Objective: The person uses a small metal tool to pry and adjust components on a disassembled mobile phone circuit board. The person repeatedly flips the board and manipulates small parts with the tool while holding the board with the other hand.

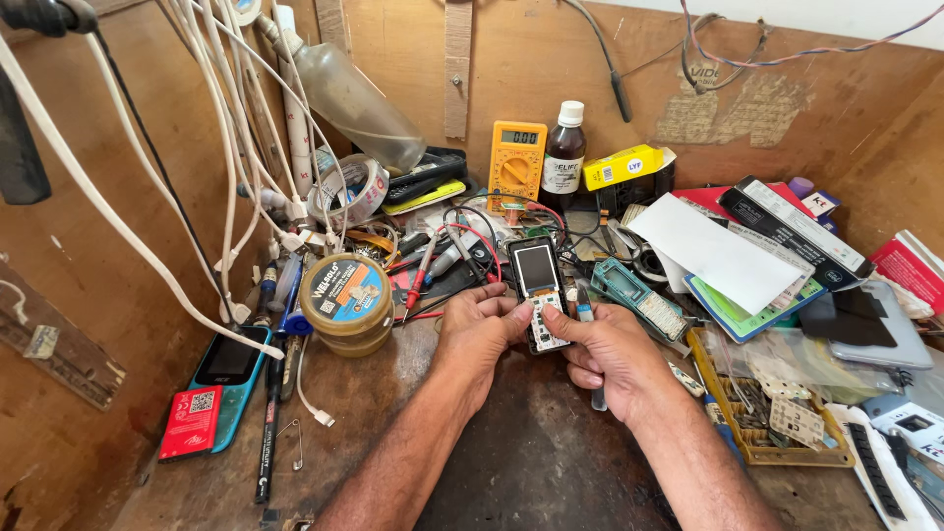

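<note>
I hold a small black phone with a bare screen and white keypad (pixel 538 293) in both hands, near the middle of the dark wooden worktop (pixel 531 462). My left hand (pixel 479 329) pinches its left side. My right hand (pixel 612 354) pinches its lower right side and also holds a thin metal tool (pixel 588 320). A round yellow tin (pixel 346 303) sits just to the left, and a yellow meter (pixel 516 164) stands toward the back edge.

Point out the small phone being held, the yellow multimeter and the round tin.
small phone (pixel 536 270), head view, on its dark screen.
yellow multimeter (pixel 516 167), head view, on its dial.
round tin (pixel 346 292), head view, on its lid.
</note>
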